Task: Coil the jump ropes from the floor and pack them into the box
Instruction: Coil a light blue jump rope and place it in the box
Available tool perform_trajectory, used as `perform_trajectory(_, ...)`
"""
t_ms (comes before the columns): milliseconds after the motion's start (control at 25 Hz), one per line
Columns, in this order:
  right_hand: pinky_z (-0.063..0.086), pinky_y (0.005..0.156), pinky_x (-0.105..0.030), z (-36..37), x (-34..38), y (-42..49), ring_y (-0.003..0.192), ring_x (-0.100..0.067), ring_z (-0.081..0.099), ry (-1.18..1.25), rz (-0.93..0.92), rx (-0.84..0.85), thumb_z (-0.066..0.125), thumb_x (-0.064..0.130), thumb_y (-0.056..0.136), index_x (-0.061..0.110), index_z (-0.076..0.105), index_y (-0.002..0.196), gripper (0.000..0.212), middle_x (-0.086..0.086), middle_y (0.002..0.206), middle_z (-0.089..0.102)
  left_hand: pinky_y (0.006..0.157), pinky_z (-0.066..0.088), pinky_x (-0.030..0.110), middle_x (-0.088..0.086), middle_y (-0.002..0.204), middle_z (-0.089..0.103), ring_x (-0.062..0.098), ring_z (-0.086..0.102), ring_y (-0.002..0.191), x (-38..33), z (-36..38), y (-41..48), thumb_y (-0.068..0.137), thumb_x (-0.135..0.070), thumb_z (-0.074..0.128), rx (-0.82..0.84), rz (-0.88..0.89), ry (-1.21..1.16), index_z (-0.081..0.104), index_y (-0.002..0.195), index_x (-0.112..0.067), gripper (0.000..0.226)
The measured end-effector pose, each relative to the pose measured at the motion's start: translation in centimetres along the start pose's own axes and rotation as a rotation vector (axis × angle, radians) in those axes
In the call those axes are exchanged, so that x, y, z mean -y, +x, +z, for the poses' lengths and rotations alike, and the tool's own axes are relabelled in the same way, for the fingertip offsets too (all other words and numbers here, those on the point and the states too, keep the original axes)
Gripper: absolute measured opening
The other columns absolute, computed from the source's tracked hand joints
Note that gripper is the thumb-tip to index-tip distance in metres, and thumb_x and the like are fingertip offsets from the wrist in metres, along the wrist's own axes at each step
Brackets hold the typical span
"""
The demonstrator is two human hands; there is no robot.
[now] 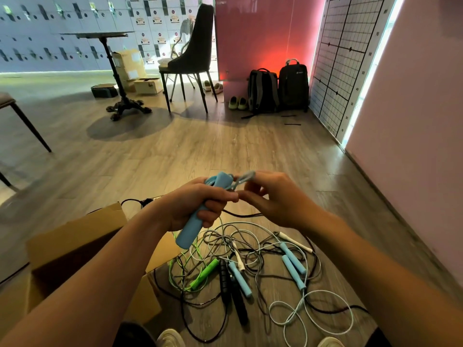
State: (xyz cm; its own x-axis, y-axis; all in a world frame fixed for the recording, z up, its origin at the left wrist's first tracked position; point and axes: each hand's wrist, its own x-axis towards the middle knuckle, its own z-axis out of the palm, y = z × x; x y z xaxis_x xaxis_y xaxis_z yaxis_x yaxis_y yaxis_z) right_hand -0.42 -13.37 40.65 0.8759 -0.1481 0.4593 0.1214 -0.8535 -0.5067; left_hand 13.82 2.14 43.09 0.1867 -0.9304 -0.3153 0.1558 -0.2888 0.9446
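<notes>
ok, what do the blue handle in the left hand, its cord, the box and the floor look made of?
The blue handle in the left hand: matte, soft-looking, likely foam or rubber grip. The cord, pinched by the right hand: thin, smooth, probably plastic-coated. The box: plain brown cardboard, flaps folded. The floor: wood-grain planks with slight sheen, wood or laminate; cannot tell which.

A sports or fitness venue is suggested: lockers [50, 28] are ranged along the wall at eleven o'clock, a measuring grid [343, 66] is mounted at one o'clock, and backpacks [293, 83] and shoes [238, 103] are left at twelve.
</notes>
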Motion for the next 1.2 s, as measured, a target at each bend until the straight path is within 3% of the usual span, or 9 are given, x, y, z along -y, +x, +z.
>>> perform_trajectory(160,0.052,0.089,-0.022,0.0,1.5,0.1,0.105,-0.006,0.064,0.473,0.214,0.062,0.054,0.04,0.095,0.012,0.064,0.122,0.04,0.004,0.112,0.067,0.034,0.033,0.018,-0.008,0.048,0.035,0.003,0.032,0.034,-0.2,-0.6,-0.1,0.081,-0.018,0.065,0.006,0.029,-0.07,0.059,0.074,-0.017,0.009)
perform_trajectory(240,0.055,0.091,-0.031,0.3,2.4,0.1,0.103,-0.018,0.067,0.607,0.322,0.012,0.051,0.047,0.091,0.007,0.066,0.113,0.047,-0.008,0.106,0.071,0.036,0.034,0.018,-0.006,0.05,0.036,0.005,0.033,0.035,-0.2,-0.2,-0.1,0.081,-0.019,0.066,0.001,0.008,-0.022,0.059,0.075,-0.017,0.01)
perform_trajectory(360,0.058,0.082,-0.042,0.6,3.0,0.2,0.086,-0.031,0.07,0.601,0.42,-0.012,0.06,0.037,0.094,-0.001,0.061,0.104,0.039,-0.016,0.093,0.07,0.042,0.037,0.02,-0.004,0.055,0.039,0.007,0.036,0.041,0.2,0.8,0.2,0.091,-0.016,0.066,-0.025,-0.003,0.135,0.053,0.085,-0.013,0.014)
perform_trajectory(520,0.062,0.067,-0.038,-0.3,3.1,0.2,0.064,-0.022,0.066,0.723,0.524,0.103,0.048,0.028,0.103,0.0,0.054,0.11,0.029,-0.005,0.083,0.063,0.05,0.043,0.025,-0.003,0.058,0.045,0.01,0.043,0.047,0.1,1.1,0.6,0.092,-0.02,0.066,-0.045,0.058,0.242,0.053,0.09,-0.011,0.015)
perform_trajectory(640,0.04,0.048,-0.025,-0.6,3.1,0.3,0.052,-0.009,0.044,0.711,0.587,0.075,0.049,0.028,0.103,0.001,0.056,0.11,0.029,-0.002,0.071,0.05,0.054,0.05,0.03,0.001,0.063,0.055,0.014,0.052,0.052,0.4,0.8,1.1,0.086,-0.023,0.075,-0.083,0.048,0.553,0.059,0.092,-0.005,0.025)
perform_trajectory(760,0.036,0.052,-0.021,-1.4,2.9,0.5,0.054,-0.003,0.042,0.551,0.524,-0.03,0.062,0.033,0.095,0.017,0.064,0.095,0.016,0.004,0.069,0.05,0.055,0.051,0.033,0.005,0.067,0.058,0.016,0.055,0.054,0.9,1.2,1.6,0.083,-0.04,0.075,-0.078,-0.027,0.774,0.059,0.092,-0.005,0.039)
perform_trajectory(920,0.038,0.057,-0.024,-2.1,2.0,0.5,0.059,-0.005,0.041,0.448,0.434,-0.187,0.058,0.034,0.098,0.005,0.067,0.099,0.03,-0.003,0.073,0.048,0.049,0.041,0.028,0.0,0.057,0.047,0.013,0.044,0.045,0.0,2.2,1.2,0.093,-0.062,0.043,0.077,-0.035,0.336,0.056,0.086,-0.009,0.055)
perform_trajectory(1040,0.035,0.05,-0.013,-2.1,1.6,0.6,0.049,0.001,0.039,0.429,0.431,-0.191,0.054,0.035,0.1,0.002,0.067,0.102,0.035,0.011,0.061,0.046,0.042,0.036,0.023,-0.001,0.051,0.039,0.011,0.036,0.037,-0.4,3.1,1.0,0.091,-0.065,0.032,0.184,-0.04,0.082,0.053,0.073,-0.013,0.059)
perform_trajectory(1200,0.041,0.055,-0.024,-3.8,-0.3,0.3,0.057,-0.007,0.047,0.303,0.475,-0.293,0.059,0.024,0.098,0.019,0.07,0.104,0.014,-0.004,0.071,0.06,0.041,0.034,0.023,-0.004,0.049,0.045,0.008,0.038,0.035,-1.4,1.0,0.8,0.099,-0.061,0.023,0.402,0.251,-0.537,0.054,0.074,-0.015,0.061)
